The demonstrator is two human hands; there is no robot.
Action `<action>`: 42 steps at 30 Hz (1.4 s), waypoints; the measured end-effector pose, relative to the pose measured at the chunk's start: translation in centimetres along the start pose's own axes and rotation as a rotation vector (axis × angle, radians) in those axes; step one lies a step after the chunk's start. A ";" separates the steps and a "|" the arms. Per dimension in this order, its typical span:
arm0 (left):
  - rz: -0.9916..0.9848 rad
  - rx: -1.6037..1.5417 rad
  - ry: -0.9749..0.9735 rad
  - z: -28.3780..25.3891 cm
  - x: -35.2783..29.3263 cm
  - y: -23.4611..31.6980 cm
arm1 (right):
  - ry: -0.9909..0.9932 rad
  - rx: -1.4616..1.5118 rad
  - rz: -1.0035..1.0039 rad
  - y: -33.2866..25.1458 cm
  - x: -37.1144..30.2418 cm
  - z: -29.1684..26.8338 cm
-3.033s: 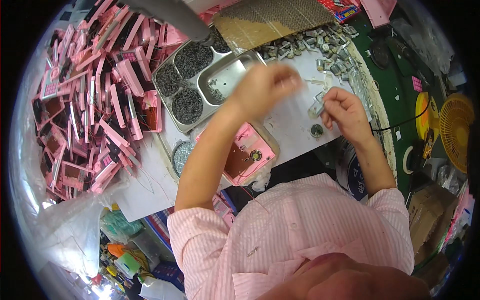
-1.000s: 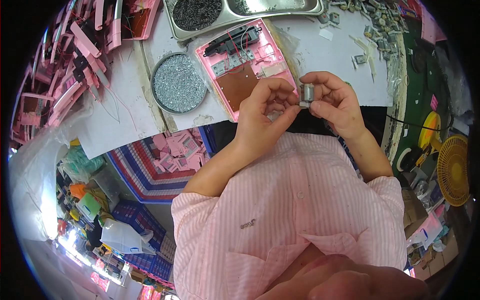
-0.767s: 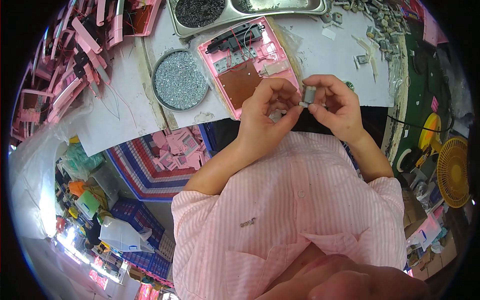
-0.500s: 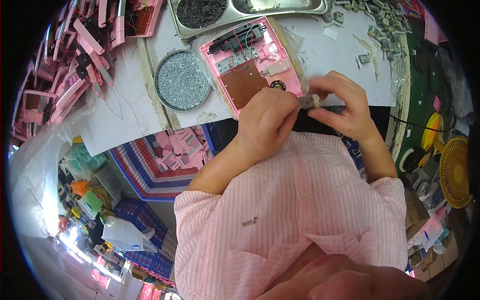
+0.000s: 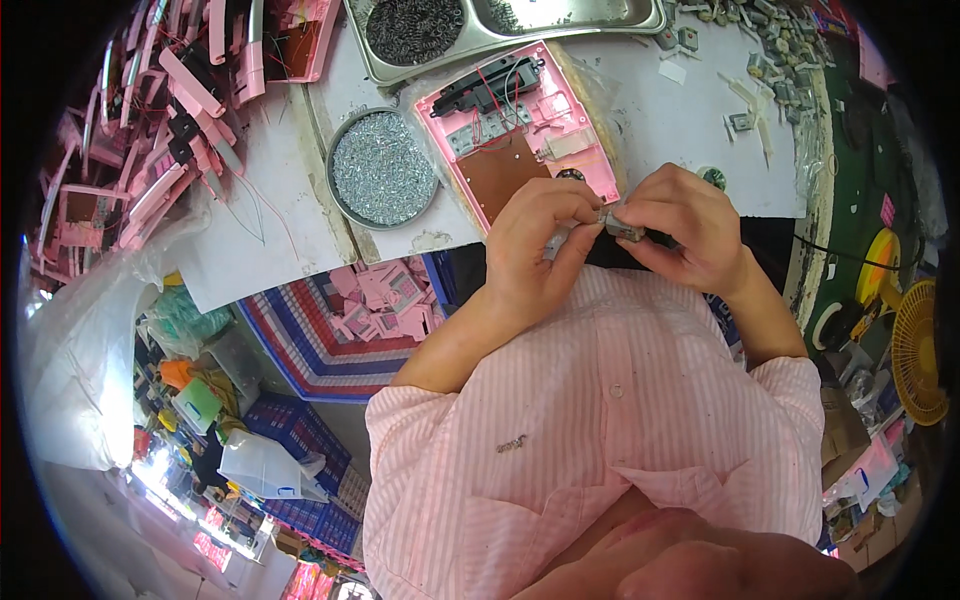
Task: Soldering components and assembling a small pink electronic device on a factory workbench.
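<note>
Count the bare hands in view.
2: the left hand, left of the small grey metal part, and the right hand, gripping it from the right.

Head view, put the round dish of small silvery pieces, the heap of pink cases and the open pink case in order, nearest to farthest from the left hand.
From the left hand:
1. Open pink case, just beyond it.
2. Round dish, left of that case.
3. Heap of pink cases, far left.
</note>
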State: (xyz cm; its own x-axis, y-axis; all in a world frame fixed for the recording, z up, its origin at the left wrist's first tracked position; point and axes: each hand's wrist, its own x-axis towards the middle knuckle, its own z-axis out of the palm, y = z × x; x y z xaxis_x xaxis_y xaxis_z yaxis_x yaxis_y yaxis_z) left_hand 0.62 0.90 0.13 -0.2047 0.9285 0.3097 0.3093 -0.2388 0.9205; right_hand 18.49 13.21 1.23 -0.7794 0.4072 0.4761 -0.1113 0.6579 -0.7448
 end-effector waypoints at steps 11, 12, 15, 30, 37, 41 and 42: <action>-0.015 0.828 0.274 -3.9 3.6 -2.6 | 0.006 -0.090 0.149 1.1 0.4 -1.9; -0.022 0.874 0.261 -3.7 4.1 -2.8 | -0.006 -0.100 0.169 1.2 0.8 -1.9; 0.013 0.958 0.248 -3.7 4.9 -3.8 | -0.053 -0.182 0.204 1.8 2.3 -2.2; -0.095 0.364 0.404 -4.8 2.2 -5.5 | -0.284 -0.368 0.142 5.5 8.0 0.5; -0.017 0.416 0.281 -4.4 3.8 -4.7 | -0.395 -0.488 0.255 5.1 8.9 0.8; -0.037 0.427 0.264 -4.5 4.2 -5.2 | -0.213 -0.555 0.064 4.2 9.1 1.4; -0.028 0.432 0.265 -4.6 4.3 -5.3 | -0.220 -0.539 0.043 3.9 9.0 1.6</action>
State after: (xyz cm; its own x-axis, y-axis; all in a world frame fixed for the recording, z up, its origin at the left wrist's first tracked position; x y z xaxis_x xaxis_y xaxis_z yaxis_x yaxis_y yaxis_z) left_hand -6.14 4.82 -2.33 -0.4299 0.8152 0.3880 0.6445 -0.0239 0.7642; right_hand 10.06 18.40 1.90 -0.8924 0.3375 0.2995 0.2081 0.8968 -0.3904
